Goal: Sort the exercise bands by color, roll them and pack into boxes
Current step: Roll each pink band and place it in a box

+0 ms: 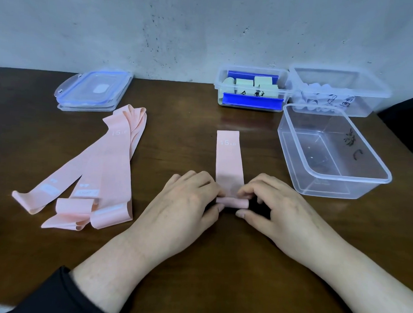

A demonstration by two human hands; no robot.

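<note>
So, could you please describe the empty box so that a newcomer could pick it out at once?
On the brown table, look right, where three clear plastic boxes cluster. The empty box is the nearest one, right of the hands. Unlike the two behind it, it holds no rolled bands.

Bare table (pixel 185 137) between loose pink bands (pixel 102 166) and clear box (pixel 329 156)

Pale pink bands (pixel 90 173), dark brown table (pixel 190 132), clear boxes (pixel 329 151), blue-trimmed lids (pixel 93 90), grey speckled wall (pixel 182 26)

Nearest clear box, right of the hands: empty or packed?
Empty. The nearest clear box shows only its bare bottom through the walls; no rolled band inside, just black marker writing on its far wall.
</note>
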